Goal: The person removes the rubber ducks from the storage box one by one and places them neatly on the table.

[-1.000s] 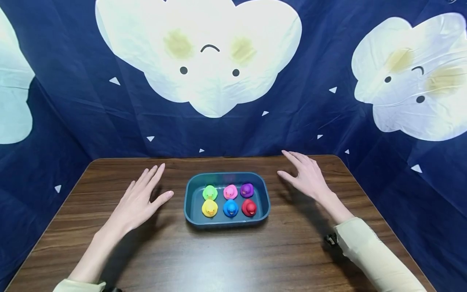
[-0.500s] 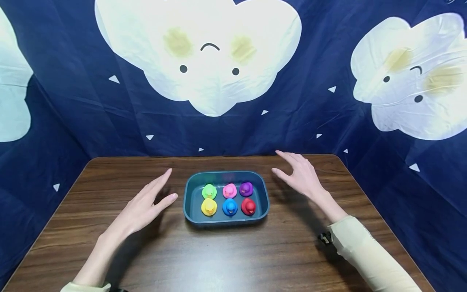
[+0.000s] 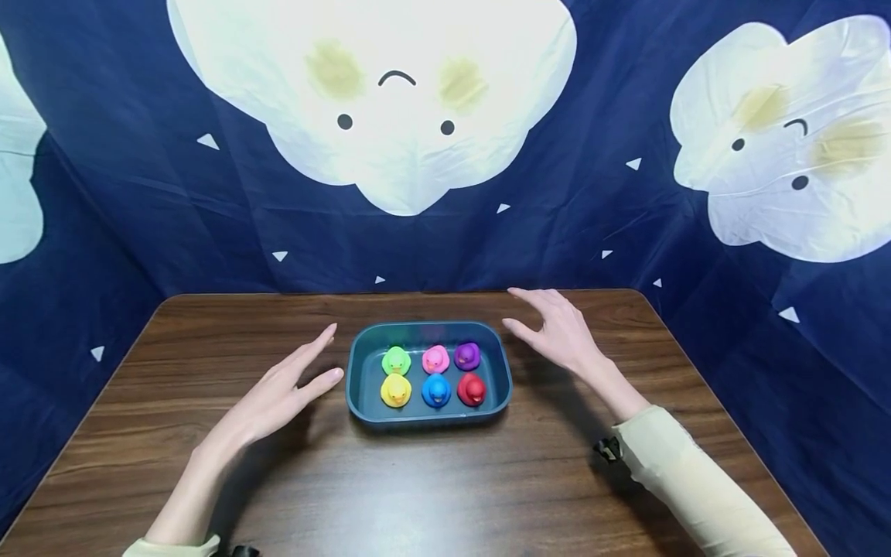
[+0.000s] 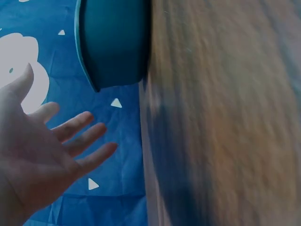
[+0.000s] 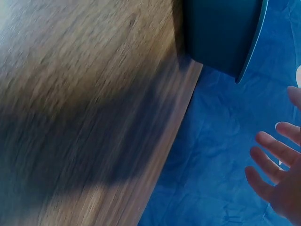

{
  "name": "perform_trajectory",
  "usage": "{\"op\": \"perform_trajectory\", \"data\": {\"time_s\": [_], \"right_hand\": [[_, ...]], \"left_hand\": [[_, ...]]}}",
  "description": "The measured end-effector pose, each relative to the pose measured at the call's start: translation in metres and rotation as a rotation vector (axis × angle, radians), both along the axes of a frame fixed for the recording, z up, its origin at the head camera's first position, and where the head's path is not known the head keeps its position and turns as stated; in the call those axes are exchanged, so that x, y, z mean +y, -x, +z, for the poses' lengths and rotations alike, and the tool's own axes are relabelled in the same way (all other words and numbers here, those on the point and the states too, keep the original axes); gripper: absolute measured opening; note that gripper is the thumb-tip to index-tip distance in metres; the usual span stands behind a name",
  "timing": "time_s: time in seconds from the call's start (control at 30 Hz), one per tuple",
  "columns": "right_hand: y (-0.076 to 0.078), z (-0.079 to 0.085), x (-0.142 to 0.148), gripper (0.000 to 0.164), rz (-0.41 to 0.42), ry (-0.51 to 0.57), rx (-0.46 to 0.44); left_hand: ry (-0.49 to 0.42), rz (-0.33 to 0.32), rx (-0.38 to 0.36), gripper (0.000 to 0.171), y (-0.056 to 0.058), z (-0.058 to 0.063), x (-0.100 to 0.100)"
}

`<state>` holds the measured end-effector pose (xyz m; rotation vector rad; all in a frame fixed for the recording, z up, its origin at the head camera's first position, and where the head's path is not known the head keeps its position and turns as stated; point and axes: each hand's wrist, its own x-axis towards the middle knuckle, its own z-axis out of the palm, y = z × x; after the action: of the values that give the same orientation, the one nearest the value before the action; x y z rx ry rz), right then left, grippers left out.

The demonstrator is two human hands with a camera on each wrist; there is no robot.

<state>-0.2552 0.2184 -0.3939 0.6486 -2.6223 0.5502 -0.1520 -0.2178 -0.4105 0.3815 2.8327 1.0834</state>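
Note:
A dark teal tray stands on the wooden table, holding small toy ducks in two rows. At the back are a green duck, a pink duck and a purple duck. In front sit a yellow duck, a blue duck and a red duck. My left hand hovers just left of the tray, fingers extended and thumb near the rim. Over on the right, my right hand is held apart from the tray, fingers spread. Neither hand holds anything. Both wrist views show the tray's outer wall.
The brown wooden table ends at a back edge close behind the tray. A dark blue cloth with white clouds hangs behind and at the sides. A dark band shows at the right sleeve.
Both hands have moved inward toward the tray, the left to the right and the right to the left. The ducks stay in place inside the tray. The head view has shifted slightly.

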Motion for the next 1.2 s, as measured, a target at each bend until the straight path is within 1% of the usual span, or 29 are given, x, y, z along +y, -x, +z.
{"op": "perform_trajectory", "data": {"time_s": [0.17, 0.4, 0.53, 0.67, 0.77, 0.97, 1.2], "right_hand": [[-0.001, 0.001, -0.01, 0.052, 0.027, -0.007, 0.001], [-0.002, 0.0, -0.025, 0.053, 0.061, -0.015, -0.024], [-0.003, -0.003, -0.031, 0.052, 0.075, -0.017, -0.045], [-0.005, -0.006, -0.038, 0.05, 0.104, -0.015, -0.073], [-0.006, -0.009, -0.042, 0.048, 0.125, -0.015, -0.078], [-0.005, -0.012, -0.049, 0.045, 0.167, -0.03, -0.056], [-0.005, -0.016, -0.057, 0.046, 0.166, -0.112, -0.086]], "left_hand": [[-0.007, -0.017, -0.044, 0.073, 0.0, 0.002, 0.005], [-0.049, -0.06, -0.105, 0.078, 0.0, 0.001, 0.007], [-0.09, -0.092, -0.103, 0.079, 0.001, -0.003, 0.006], [-0.125, -0.11, -0.113, 0.078, 0.004, -0.006, 0.007], [-0.136, -0.111, -0.128, 0.079, 0.005, -0.007, 0.008], [-0.135, -0.106, -0.107, 0.078, 0.005, -0.008, 0.009], [-0.162, -0.083, -0.109, 0.076, 0.006, -0.013, 0.009]]}}
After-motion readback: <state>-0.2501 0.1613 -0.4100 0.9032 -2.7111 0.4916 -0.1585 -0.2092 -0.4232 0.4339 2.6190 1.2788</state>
